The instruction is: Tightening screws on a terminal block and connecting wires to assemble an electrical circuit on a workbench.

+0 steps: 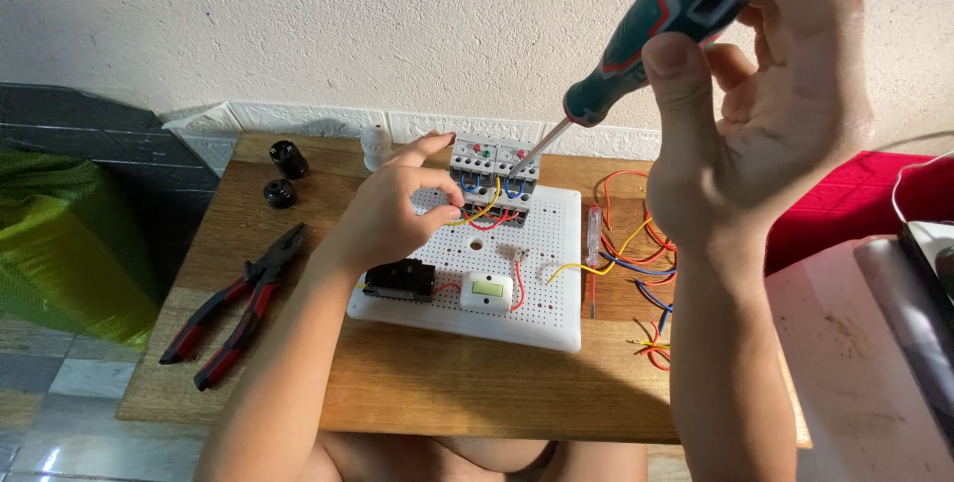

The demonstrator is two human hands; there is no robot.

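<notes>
A single head-worn camera looks steeply down and forward over a small wooden desk (447, 383) toward a white textured wall (348, 15). It sits close: the raised right hand (770, 94) looms large at upper right, while the white perforated board (542, 273) lies mid-frame.

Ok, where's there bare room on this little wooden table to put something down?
Bare wood lies along the table's near edge, below the white perforated board, and between the pliers and that board. The right side is crowded with loose wires.
</notes>
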